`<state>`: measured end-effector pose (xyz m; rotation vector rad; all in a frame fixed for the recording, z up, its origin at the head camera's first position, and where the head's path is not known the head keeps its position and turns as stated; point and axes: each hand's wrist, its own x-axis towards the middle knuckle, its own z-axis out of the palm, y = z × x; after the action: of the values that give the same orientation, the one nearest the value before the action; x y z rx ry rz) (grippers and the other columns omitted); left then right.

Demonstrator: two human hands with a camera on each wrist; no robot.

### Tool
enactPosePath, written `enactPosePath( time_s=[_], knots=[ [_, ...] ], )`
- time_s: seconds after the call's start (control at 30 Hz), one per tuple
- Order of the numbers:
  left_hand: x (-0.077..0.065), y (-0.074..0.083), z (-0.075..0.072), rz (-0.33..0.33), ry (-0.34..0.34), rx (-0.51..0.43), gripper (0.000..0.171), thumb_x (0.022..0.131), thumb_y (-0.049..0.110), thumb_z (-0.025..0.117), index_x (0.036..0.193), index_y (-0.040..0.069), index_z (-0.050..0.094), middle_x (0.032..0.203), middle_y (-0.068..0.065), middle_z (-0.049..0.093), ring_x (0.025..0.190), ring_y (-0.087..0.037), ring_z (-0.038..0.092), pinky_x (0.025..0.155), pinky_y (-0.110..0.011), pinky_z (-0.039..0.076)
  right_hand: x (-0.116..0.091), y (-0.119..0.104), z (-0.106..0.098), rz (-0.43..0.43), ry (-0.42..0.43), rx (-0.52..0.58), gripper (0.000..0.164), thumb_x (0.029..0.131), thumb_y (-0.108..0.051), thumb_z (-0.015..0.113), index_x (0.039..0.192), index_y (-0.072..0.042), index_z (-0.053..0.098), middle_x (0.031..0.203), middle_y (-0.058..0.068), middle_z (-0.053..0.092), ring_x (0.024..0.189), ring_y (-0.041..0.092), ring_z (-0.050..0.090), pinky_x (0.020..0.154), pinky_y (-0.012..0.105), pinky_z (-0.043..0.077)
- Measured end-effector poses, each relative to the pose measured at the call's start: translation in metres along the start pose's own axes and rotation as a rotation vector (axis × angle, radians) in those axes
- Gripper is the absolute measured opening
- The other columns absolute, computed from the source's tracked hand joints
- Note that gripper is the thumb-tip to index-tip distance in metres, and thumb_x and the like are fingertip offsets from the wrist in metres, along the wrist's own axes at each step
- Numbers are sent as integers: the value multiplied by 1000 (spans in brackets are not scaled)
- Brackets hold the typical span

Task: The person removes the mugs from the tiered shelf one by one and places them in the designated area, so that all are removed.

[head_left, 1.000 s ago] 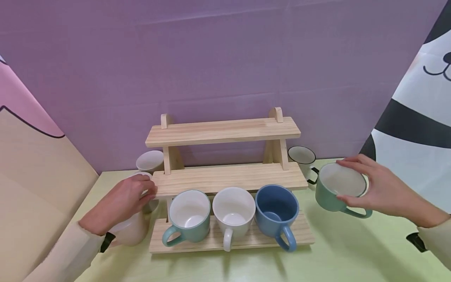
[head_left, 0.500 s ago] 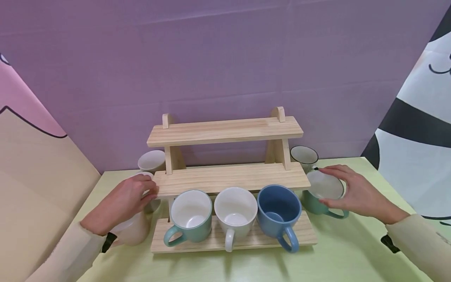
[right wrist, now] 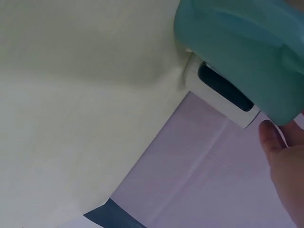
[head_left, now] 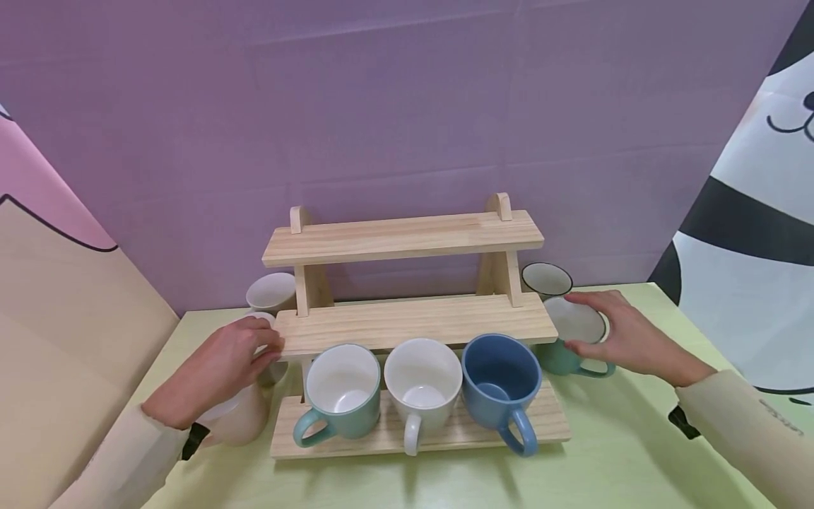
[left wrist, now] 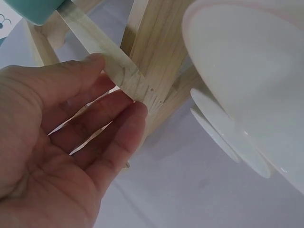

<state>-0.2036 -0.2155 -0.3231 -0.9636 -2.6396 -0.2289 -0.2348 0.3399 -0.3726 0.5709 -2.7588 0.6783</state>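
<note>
In the head view, my left hand point(head_left: 232, 353) is at the left end of a tiered wooden shelf point(head_left: 413, 322). The left wrist view shows its thumb and fingertips pinching the end of a plank point(left wrist: 107, 52). Far to the right, my right hand point(head_left: 626, 336) grips a green mug point(head_left: 559, 359) across its rim, thumb on the near side. That mug stands upright at the shelf's right end, just in front of a white mug with a black rim point(head_left: 547, 277). On the bottom tier sit a green mug point(head_left: 356, 413), a white mug point(head_left: 422, 396) and a blue mug point(head_left: 492, 403), handles forward.
Several pale mugs stand left of the shelf, among them a white mug point(head_left: 270, 291) at the back and a pinkish mug point(head_left: 238, 420) partly under my left wrist. A purple backdrop point(head_left: 407, 106) rises behind the light green table point(head_left: 642, 438).
My right hand has carried the green mug leftward and set it down by the shelf's right end, in front of the black-rimmed mug. My left hand has stayed at the shelf's left end.
</note>
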Motion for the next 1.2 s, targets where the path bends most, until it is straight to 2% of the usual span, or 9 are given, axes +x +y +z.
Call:
enactPosePath(
  time_s=[0.2, 0.4, 0.5, 0.63, 0.73, 0.9, 1.07, 1.13, 1.2],
  knots=[
    [-1, 0, 0, 9, 6, 4, 17, 72, -1, 80, 81, 8, 69, 81, 2, 61, 75, -16, 57, 68, -32, 51, 1, -1, -4, 34, -5, 31, 77, 72, -41, 81, 130, 0, 50, 126, 20, 48, 114, 39, 37, 82, 60, 38],
    [-2, -1, 1, 21, 17, -3, 17, 72, -2, 79, 80, 9, 69, 80, 3, 60, 75, -15, 57, 67, -31, 50, -10, -20, -15, 8, 72, 81, 64, 78, -28, 79, 131, -4, 52, 129, 16, 46, 119, 37, 37, 87, 61, 33],
    [-1, -1, 1, 26, 24, -3, 18, 71, -2, 80, 79, 9, 68, 80, 3, 60, 75, -15, 57, 66, -31, 50, -16, -37, -22, -55, 130, 77, 58, 78, -19, 79, 130, -10, 55, 128, 8, 49, 120, 27, 39, 97, 40, 33],
    [0, 0, 0, 8, 10, -4, 18, 72, -1, 80, 79, 9, 68, 78, 3, 60, 73, -16, 56, 66, -32, 50, -22, -63, -23, -201, 174, 51, 61, 73, -8, 81, 128, -12, 56, 126, 1, 52, 117, 11, 40, 92, 9, 26],
    [0, 0, -1, -10, -5, -6, 16, 72, 0, 80, 80, 9, 68, 78, 4, 60, 72, -16, 55, 66, -32, 50, -26, -87, -20, -273, 160, 53, 63, 72, -6, 81, 129, -12, 55, 127, 0, 51, 118, 8, 41, 94, 8, 26],
    [-1, 1, -1, -16, -5, -8, 16, 72, 0, 80, 80, 9, 68, 77, 5, 59, 71, -16, 55, 66, -31, 50, -30, -125, -12, -291, 97, 40, 66, 73, -25, 83, 130, -14, 54, 129, -3, 49, 117, 13, 45, 95, 9, 29],
    [-1, 1, 0, 1, 10, -12, 18, 72, -1, 80, 79, 11, 68, 78, 5, 59, 72, -15, 55, 66, -31, 50, -27, -149, -3, -231, 15, 3, 74, 72, -52, 77, 129, -12, 55, 130, -2, 49, 116, 17, 49, 92, 31, 45],
    [-1, 0, 0, 9, 17, -12, 18, 72, -1, 79, 79, 11, 68, 78, 5, 59, 73, -15, 55, 67, -31, 50, -25, -156, -1, -220, -11, -30, 79, 71, -60, 73, 129, -9, 55, 130, 1, 49, 116, 19, 49, 90, 41, 46],
    [-1, 0, 0, 14, 19, -10, 18, 72, -1, 79, 79, 11, 68, 78, 5, 59, 74, -15, 56, 67, -31, 49, -22, -162, 1, -203, -36, -69, 82, 71, -65, 69, 128, -7, 55, 131, 4, 49, 117, 23, 49, 90, 45, 46]
  ],
)
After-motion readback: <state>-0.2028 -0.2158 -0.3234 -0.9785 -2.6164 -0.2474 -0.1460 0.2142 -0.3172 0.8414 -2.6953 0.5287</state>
